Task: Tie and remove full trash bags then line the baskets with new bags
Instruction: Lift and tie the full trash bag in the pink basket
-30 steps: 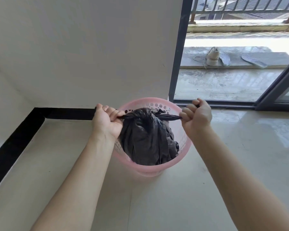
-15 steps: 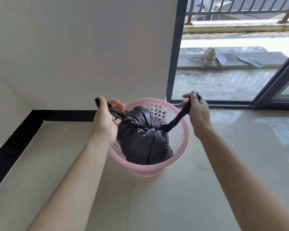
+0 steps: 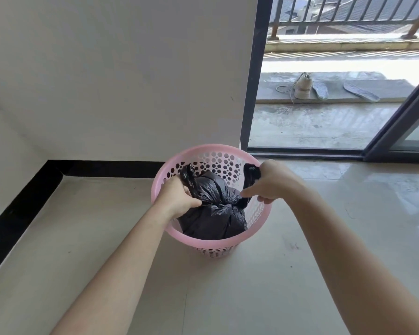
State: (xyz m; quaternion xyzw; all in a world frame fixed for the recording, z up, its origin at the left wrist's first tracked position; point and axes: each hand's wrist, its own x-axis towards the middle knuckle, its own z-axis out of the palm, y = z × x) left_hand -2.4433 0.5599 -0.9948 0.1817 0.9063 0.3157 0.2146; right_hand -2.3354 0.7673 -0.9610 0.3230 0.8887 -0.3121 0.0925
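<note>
I'm mid-tie here: one knot sits on top of the bag, and the bag is down inside the basket at centre frame. My left hand is curled tight round the left tail, just left of the knot. My right hand clamps the right tail over the basket's right rim. Next, I reckon: cross the tails, pull a second knot snug, then lift the bag straight up and out.
</note>
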